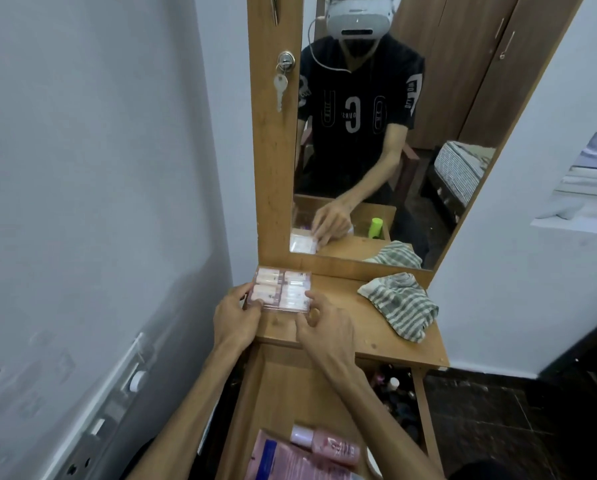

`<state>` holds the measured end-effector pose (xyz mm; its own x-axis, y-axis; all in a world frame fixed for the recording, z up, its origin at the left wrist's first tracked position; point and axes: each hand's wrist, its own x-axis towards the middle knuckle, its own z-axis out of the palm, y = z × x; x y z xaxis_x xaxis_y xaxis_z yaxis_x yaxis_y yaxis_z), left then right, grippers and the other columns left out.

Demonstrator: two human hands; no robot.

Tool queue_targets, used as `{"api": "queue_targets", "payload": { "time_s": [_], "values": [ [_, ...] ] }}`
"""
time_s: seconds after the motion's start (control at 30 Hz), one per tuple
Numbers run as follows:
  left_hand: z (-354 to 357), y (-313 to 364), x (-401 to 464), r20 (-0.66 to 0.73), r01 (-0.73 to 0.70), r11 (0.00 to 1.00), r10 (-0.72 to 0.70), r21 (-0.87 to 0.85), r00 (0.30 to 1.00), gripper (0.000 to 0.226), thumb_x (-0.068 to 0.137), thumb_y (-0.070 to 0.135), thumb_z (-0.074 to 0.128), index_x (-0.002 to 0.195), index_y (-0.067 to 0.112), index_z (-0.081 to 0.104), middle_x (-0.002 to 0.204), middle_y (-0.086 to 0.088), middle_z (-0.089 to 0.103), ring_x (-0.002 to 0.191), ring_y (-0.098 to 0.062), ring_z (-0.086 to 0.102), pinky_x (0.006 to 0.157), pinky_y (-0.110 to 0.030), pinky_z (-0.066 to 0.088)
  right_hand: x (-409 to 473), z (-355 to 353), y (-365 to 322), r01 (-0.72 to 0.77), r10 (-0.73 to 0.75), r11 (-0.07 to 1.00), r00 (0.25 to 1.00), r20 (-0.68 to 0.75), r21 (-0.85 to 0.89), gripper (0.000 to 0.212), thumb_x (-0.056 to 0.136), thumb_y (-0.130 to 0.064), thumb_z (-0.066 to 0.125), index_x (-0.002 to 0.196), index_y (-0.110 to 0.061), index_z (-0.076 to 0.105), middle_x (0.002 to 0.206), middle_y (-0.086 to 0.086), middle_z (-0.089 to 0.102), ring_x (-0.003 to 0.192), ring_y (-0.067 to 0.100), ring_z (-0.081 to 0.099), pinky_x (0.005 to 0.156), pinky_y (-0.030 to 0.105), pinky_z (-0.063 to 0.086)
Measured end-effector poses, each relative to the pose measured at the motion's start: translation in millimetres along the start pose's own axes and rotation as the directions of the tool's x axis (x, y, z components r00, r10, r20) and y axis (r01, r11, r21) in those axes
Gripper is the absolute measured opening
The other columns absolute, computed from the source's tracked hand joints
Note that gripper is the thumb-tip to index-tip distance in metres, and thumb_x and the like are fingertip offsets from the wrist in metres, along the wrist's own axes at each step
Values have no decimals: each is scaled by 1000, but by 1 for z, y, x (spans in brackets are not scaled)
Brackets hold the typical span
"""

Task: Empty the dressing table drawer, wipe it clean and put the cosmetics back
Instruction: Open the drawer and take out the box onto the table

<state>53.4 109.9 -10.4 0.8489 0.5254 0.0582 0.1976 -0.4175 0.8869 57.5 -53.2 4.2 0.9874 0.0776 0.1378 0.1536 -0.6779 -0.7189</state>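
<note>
Left hand (236, 315): gripping the near-left corner of the cosmetics box (280, 290), thumb curling over its edge.
Right hand (326, 327): fingers lying loosely bent at the box's near-right corner — fingertips touching it, no firm clasp showing.
Cosmetics box: sitting flat on the dressing table top (366, 327), back-left corner, just under the mirror (376, 133).
Striped cloth (399, 304): lying crumpled to the right, apart from the box.
Drawer (290, 393): standing pulled open below — pink bottle (328, 445) and a pink packet (290, 462) lying at its near end.

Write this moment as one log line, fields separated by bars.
left hand grips cosmetics box | right hand touches its edge | box on tabletop | drawer open
</note>
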Motion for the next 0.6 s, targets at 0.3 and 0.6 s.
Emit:
{"api": "queue_targets", "payload": {
  "time_s": [0.3,0.6],
  "values": [
    [22,-9,5,-116,-38,993,25,-111,993,39,101,10,55,137,24,63,132,6,63,113,-6,53,106,-35,49,19,22,23,14,-15,1000,993,-119,-6,35,88,-36,66,123,-37,62,72,-5,73,70,15,71,72,36,60],
    [18,-13,3,-40,64,996,-67,-59,997,48,105,32,52,152,25,46,154,1,50,139,-22,49,116,-45,41,19,16,23,38,-34,998,996,-86,49,40,85,-41,67,125,-35,65,89,0,79,82,20,74,78,40,61]
  ]
}}
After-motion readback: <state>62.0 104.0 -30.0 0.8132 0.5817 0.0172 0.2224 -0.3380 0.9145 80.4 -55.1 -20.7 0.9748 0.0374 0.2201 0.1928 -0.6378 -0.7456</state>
